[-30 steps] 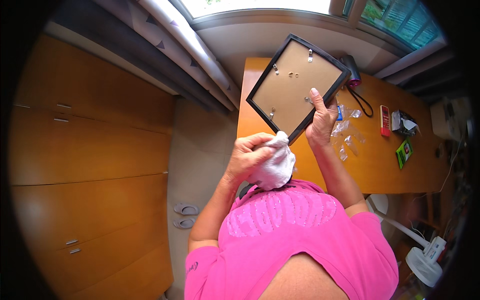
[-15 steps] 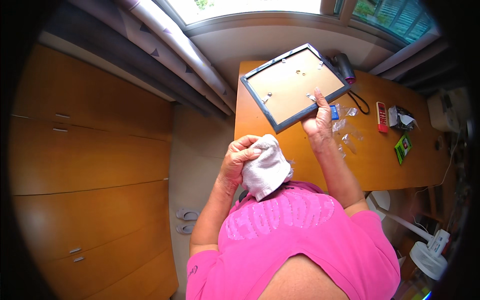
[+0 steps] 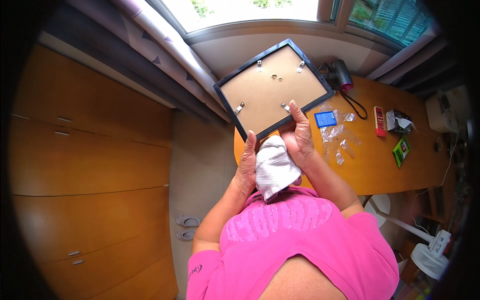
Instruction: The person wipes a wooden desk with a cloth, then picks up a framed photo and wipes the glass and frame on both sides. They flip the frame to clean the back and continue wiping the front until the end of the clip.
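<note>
A black-edged picture frame (image 3: 272, 82) is held up, tilted, with its brown backing board turned towards me. Metal clips sit on the backing, and small brass-coloured hangers lie at its middle. My right hand (image 3: 300, 137) grips the lower right edge, thumb over the border near a clip. My left hand (image 3: 246, 162) is at the lowest corner, its thumb up against the border and its fingers mostly hidden. A white ribbed cloth (image 3: 275, 167) hangs between my hands, bunched against my left hand just below the frame.
On the wooden desk (image 3: 360, 170) lie a blue card (image 3: 325, 119), crumpled clear plastic (image 3: 336, 134), a red remote-like object (image 3: 379, 121), a green packet (image 3: 401, 151) and a dark hair dryer (image 3: 342, 75). Wooden cabinets (image 3: 95, 165) stand at the left; a white fan (image 3: 431, 260) stands lower right.
The frame has moved left and slightly nearer upright to my view. My left hand has come up with the cloth to the frame's lower corner; my right hand has shifted left with the frame.
</note>
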